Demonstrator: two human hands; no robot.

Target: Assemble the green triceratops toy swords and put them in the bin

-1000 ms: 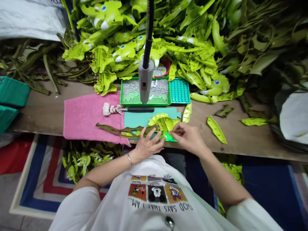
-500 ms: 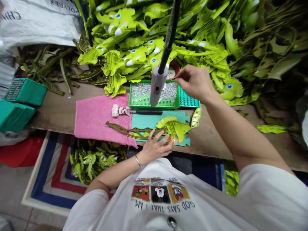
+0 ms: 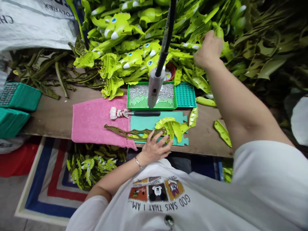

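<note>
My left hand [image 3: 157, 146] lies with its fingers spread on an olive-brown plastic strip [image 3: 120, 131] and a lime-green dinosaur toy part [image 3: 177, 130]. Both rest on a teal foam mat [image 3: 139, 120], the strip's far end reaching over a pink cloth [image 3: 91, 120]. My right hand [image 3: 209, 49] is up in the heap of lime-green toy parts [image 3: 134, 59], fingers curled and partly hidden; what they close on is unclear. A screwdriver with a black handle [image 3: 146, 113] lies above the strip. Over the green tray of small screws [image 3: 137, 93] hangs a grey electric screwdriver [image 3: 154, 89].
A teal studded tray [image 3: 185, 95] adjoins the screw tray. Olive parts [image 3: 271, 48] are heaped at the right, with more strips [image 3: 48, 67] at the left. Teal blocks [image 3: 21, 96] stand at the left edge. Loose green pieces [image 3: 222, 133] lie on the wooden bench [image 3: 204, 141].
My right hand has moved from beside the screw tray up and away into the green heap. Loose green pieces on the bench have come into sight. My left hand stays on the parts.
</note>
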